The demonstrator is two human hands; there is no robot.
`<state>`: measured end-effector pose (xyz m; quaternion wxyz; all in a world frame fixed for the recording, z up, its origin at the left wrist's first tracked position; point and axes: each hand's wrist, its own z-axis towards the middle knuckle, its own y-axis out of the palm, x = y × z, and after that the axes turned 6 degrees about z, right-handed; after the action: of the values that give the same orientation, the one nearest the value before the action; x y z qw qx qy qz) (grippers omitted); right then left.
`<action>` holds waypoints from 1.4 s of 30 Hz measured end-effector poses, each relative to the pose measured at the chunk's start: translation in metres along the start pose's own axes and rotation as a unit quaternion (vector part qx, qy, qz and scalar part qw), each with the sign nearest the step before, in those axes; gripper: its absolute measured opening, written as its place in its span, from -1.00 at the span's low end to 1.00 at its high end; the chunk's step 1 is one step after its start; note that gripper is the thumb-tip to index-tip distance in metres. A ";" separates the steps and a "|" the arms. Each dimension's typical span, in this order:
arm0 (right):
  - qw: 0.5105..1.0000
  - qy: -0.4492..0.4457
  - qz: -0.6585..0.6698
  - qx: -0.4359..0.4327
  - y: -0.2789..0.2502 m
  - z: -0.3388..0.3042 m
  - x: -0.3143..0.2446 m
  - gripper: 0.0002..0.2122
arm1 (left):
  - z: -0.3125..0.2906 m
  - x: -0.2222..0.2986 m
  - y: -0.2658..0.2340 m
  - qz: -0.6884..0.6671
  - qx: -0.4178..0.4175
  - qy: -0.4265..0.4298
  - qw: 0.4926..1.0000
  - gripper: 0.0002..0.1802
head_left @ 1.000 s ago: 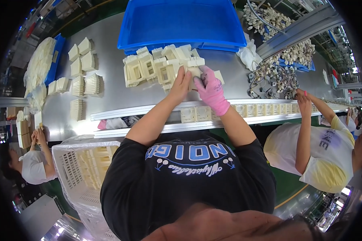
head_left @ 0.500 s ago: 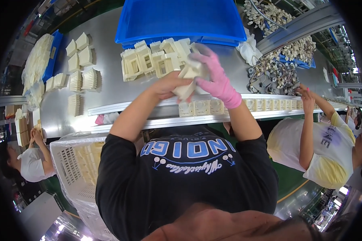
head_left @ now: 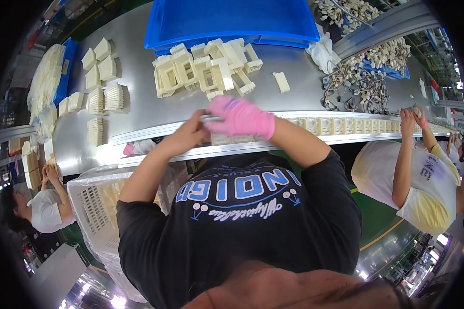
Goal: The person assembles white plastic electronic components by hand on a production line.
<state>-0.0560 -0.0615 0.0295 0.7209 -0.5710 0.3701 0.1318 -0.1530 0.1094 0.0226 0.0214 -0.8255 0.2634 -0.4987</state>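
Observation:
Both hands meet over the metal rail (head_left: 165, 133) in front of my body. My left hand (head_left: 191, 135), bare, is closed with its fingers bent toward the right hand. My right hand (head_left: 238, 117), in a pink glove, reaches across from the right, its fingers curled beside the left fingertips. What lies between them is hidden and blurred. Under and beside the glove, a row of cream plastic parts (head_left: 314, 125) sits in the rail. Just beyond the hands lies a pile of cream plastic housings (head_left: 183, 69), with a small flat cream piece (head_left: 281, 82) to their right.
A blue bin (head_left: 232, 35) stands behind the pile. Stacks of cream parts (head_left: 96, 101) lie at left, a white crate (head_left: 90, 206) below. At right are tangled wired parts (head_left: 353, 87) and a metal beam (head_left: 386, 31). Co-workers (head_left: 404, 175) (head_left: 49, 206) work on both sides.
My hands have come down from the pile to the rail, moving left and nearer. The cream plastic part held between them is no longer clearly visible. The small flat piece now shows.

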 end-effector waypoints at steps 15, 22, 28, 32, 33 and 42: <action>0.873 0.467 -0.137 0.028 -0.028 -0.054 0.202 -0.66 | 0.167 0.002 -0.048 0.454 0.313 0.205 0.809 -0.72; 0.818 0.511 -0.262 0.013 -0.039 -0.035 0.155 -0.70 | 0.131 0.041 -0.058 0.189 0.291 0.279 0.896 -0.71; 0.850 0.463 -0.251 -0.011 -0.057 -0.028 0.141 -0.76 | 0.100 0.058 -0.051 -0.168 0.216 0.249 0.929 -0.65; 0.957 0.269 -0.091 0.062 -0.072 -0.023 0.081 -0.81 | 0.106 0.028 -0.042 -0.263 0.219 0.107 0.934 -0.77; 0.970 0.230 0.068 0.043 -0.074 -0.019 0.069 -0.79 | 0.110 0.020 -0.038 -0.233 0.223 0.020 0.946 -0.76; 0.938 0.175 0.164 0.249 -0.018 -0.004 0.040 -0.80 | 0.098 0.040 0.017 -0.319 0.205 0.146 0.914 -0.70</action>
<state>-0.0185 -0.0804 0.0148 0.7323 -0.3185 0.5998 0.0501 -0.0639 0.0543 0.0013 -0.0089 -0.7612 -0.1222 -0.6368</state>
